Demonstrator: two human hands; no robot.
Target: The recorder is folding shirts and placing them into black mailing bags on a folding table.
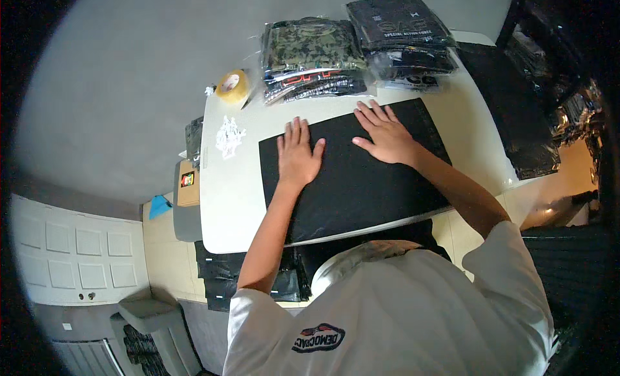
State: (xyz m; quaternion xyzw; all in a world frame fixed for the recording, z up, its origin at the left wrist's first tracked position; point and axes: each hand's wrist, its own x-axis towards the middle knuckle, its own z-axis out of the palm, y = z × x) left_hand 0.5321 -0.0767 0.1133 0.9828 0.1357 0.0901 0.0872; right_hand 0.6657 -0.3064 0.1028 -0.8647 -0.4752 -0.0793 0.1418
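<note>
A white shirt (413,311) fills the lower edge of the head view. The left hand (298,155) and right hand (386,134) are pressed flat, fingers spread, on a black bag (361,182) laid across the white table (226,201), near stacked packaged garments (310,59) and a tape roll (232,86).

A roll of yellow tape (232,86) and stacked bagged garments (316,59) sit at the white table's (223,201) far edge.
</note>
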